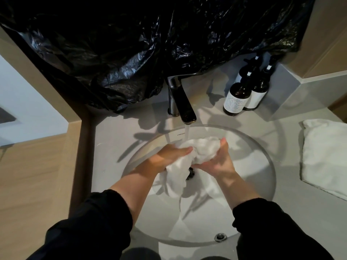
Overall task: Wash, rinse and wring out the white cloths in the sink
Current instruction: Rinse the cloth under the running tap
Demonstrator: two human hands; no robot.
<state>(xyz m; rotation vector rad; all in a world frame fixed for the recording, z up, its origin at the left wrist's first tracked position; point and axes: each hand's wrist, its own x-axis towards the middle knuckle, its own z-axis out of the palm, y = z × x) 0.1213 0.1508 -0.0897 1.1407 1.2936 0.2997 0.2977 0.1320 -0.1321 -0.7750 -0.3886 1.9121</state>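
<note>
Black sleeves (90, 228) fill the near corners, each ending partway up a bare forearm. Dark shapes at the very bottom edge are cut off and cannot be identified.

Over the middle of the sink (249, 166), a bunched white cloth (199, 149) sits between the two hands, directly under the water stream (186, 132). The left hand (169, 156) holds it from the left, grip closed on the wad with fingers laid across its top. The right hand (219, 160) clasps it from the right, grip likewise closed, with fingertips buried in the folds. A loose tail of the cloth hangs from the near side of the left hand toward the basin floor and covers part of the drain (191, 172).

A round metal fitting (220, 237) shows in the near wall of the sink. Small lettering on the far wall is too faint to read. The dark tap (181, 98) stands at the far rim, its top hidden under a crumpled black plastic sheet (131, 44) draped across the far side.

On the grey bench (109, 137) at far right stand brown pump bottles (237, 98) with white labels whose print is illegible. The rear bottle is mostly hidden. A folded white cloth (326, 156) lies on the bench to the right, cut off by the frame edge.
</note>
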